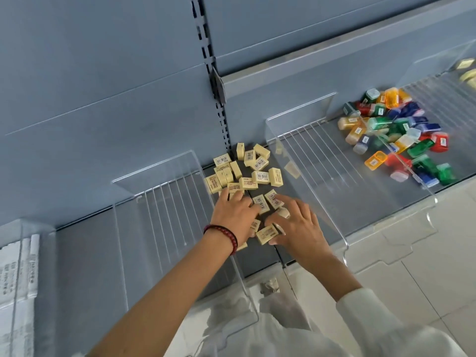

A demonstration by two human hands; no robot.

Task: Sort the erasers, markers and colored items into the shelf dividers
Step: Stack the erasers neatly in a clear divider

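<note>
Several cream erasers (260, 176) with barcode labels lie scattered on the grey shelf between two clear dividers. My left hand (235, 215), a red bead bracelet on its wrist, lies flat over the near erasers with fingers spread. My right hand (298, 228) rests beside it, fingers spread on more erasers, its thumb touching one eraser (265, 234). A heap of small colored items (394, 135) in red, green, blue and orange fills the compartment to the right. White markers (32, 266) lie in the far left compartment.
Clear acrylic dividers stand left (164, 202) and right (309, 161) of the eraser section. A clear front lip (386, 235) runs along the shelf edge. The grey back panel (103, 86) rises behind. More cream items (466, 65) sit far right. White floor tiles lie below.
</note>
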